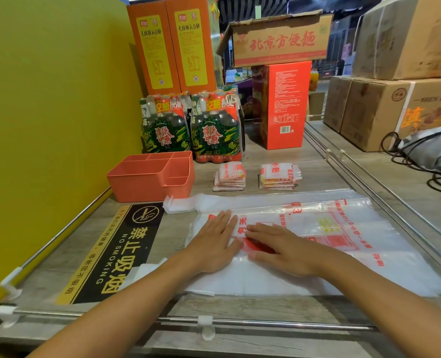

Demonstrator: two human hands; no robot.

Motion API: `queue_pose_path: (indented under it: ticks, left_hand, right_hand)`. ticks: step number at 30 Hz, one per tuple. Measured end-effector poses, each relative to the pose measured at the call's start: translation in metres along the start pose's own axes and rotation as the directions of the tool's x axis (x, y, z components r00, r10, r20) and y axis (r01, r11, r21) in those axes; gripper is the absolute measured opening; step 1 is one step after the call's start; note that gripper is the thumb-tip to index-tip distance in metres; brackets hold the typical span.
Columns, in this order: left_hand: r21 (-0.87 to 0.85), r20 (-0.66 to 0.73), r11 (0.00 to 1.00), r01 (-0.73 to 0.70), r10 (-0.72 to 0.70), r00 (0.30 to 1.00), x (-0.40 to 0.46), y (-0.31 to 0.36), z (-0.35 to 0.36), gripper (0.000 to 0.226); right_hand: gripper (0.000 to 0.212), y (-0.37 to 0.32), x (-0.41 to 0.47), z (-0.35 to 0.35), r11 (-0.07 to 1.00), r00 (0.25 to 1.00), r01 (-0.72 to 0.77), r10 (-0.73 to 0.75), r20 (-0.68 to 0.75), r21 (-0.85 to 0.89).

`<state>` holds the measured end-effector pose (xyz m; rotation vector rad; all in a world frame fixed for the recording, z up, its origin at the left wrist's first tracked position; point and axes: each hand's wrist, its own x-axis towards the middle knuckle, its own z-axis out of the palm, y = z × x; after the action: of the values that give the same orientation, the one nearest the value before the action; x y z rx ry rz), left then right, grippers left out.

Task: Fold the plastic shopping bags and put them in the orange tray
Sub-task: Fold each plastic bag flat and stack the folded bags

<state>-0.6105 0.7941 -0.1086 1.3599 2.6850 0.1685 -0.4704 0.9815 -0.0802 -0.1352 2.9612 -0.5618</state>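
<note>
A clear plastic shopping bag (343,228) with red and yellow print lies flat across the shelf in front of me. My left hand (214,241) presses flat on its left part, fingers straight. My right hand (278,246) lies flat beside it, fingers pointing left over the red print. Two stacks of folded bags (229,177) (278,177) rest farther back. The orange tray (152,177), with several compartments, stands at the back left and looks empty from here.
A black and yellow no-smoking sign (111,254) lies at the left. Bottle packs (191,127), orange cartons (173,45) and a red box (284,104) stand behind. Cardboard boxes (384,109) and black cables (420,156) fill the right. A metal rail (214,321) runs along the front edge.
</note>
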Motion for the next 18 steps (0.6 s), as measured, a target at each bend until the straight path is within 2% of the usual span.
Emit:
queue_pose_path:
  ticks: [7,10,13,15,18]
  left_hand:
    - [-0.044,0.055,0.999,0.009,-0.006,0.998,-0.002,0.005,-0.01,0.062]
    - [-0.217,-0.03,0.975,0.04,-0.047,0.998,-0.005,0.006,-0.017,0.051]
    - [-0.343,-0.154,0.927,0.153,-0.216,0.964,-0.003,0.007,-0.018,0.051]
    - [-0.552,-0.189,0.808,0.208,-0.364,0.912,0.0,0.014,-0.02,0.061]
    - [-0.876,-0.18,0.464,0.131,-0.566,0.804,0.004,0.024,-0.027,0.065]
  right_hand:
    - [0.069,-0.005,-0.003,-0.001,1.0,1.0,-0.002,0.002,-0.004,-0.029]
    - [0.07,-0.008,-0.006,-0.002,0.999,1.0,-0.023,0.023,0.005,-0.022]
    - [0.069,-0.012,-0.009,-0.005,0.999,0.999,-0.036,0.036,0.015,-0.022]
    - [0.068,-0.013,-0.01,-0.006,0.999,0.999,-0.04,0.041,0.018,-0.023]
    - [0.067,-0.013,-0.01,-0.007,0.999,1.0,-0.031,0.031,0.005,-0.029]
